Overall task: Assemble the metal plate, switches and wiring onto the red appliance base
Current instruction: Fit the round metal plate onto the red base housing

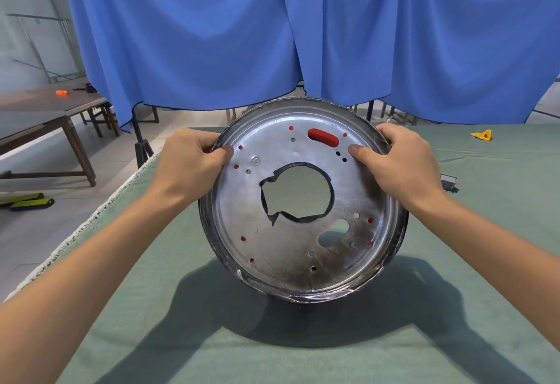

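A round metal plate (291,247) with a large ragged centre hole and several small holes is tilted toward me, held up above the table. Red of the appliance base (323,137) shows through a slot and small holes behind it; a dark rim wrapped in clear film surrounds the plate. My left hand (194,162) grips the upper left rim, thumb on the plate's face. My right hand (397,162) grips the upper right rim, thumb pressed on the face likewise.
The green cloth table (169,308) lies below. A small metal part (448,182) sits at the right, a yellow piece (482,135) farther back right. Blue curtain (272,35) hangs behind. Wooden tables (45,117) stand to the left.
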A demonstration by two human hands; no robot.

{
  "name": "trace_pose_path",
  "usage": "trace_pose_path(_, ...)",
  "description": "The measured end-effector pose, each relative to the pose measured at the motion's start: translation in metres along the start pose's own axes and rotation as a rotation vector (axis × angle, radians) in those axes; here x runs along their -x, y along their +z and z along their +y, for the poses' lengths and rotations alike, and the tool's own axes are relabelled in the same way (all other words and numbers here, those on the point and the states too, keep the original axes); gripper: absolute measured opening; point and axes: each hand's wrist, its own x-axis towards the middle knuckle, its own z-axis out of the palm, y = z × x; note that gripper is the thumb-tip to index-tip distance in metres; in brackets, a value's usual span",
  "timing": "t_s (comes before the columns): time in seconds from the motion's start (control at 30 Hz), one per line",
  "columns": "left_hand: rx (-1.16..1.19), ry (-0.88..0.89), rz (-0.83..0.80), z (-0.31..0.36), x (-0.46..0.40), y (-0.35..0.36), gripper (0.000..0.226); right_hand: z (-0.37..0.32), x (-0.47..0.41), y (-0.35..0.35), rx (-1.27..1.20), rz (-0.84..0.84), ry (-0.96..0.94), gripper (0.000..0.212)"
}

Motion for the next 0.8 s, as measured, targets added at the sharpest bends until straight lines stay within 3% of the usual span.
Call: trace_pose_path(0.8, -0.047, -0.011, 0.002, 0.011, 0.001, -0.001, 0.026, 0.007, 0.0, 0.005, -0.089, 0.012, -0.037, 0.017)
